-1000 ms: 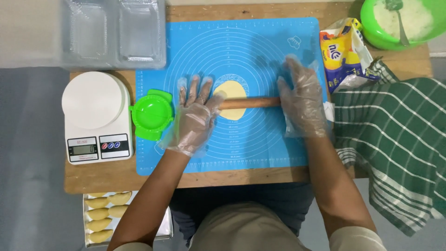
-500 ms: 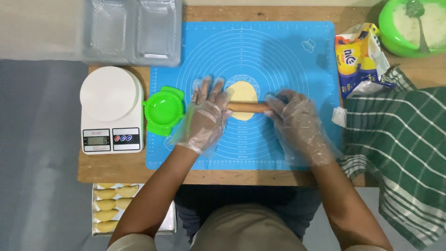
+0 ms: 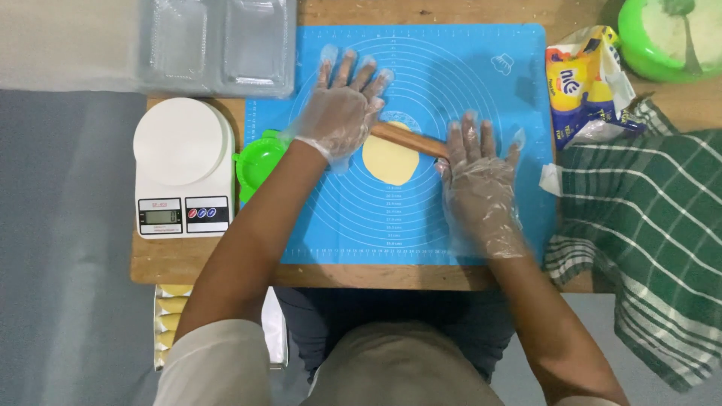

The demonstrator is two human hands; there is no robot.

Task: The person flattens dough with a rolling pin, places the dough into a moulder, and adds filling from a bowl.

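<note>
White kitchen scale (image 3: 183,167) sits far left, a green dumpling press (image 3: 257,162) beside it. On the blue silicone mat (image 3: 421,225), the gloved left hand (image 3: 342,113) and right hand (image 3: 477,177) lie flat and open on a wooden rolling pin (image 3: 410,140) crossing the pale dough round (image 3: 390,159). Rolling looks under way; the next stroke needs even pressure. A green striped cloth (image 3: 647,225) lies right.

My head camera, looking straight down at the table.

It sits above my lap at 6 o'clock, facing the blue mat (image 3: 421,143) mid-frame at arm's reach; the scale (image 3: 183,169) lies at 9 o'clock, the green bowl (image 3: 665,37) at 2 o'clock.
</note>
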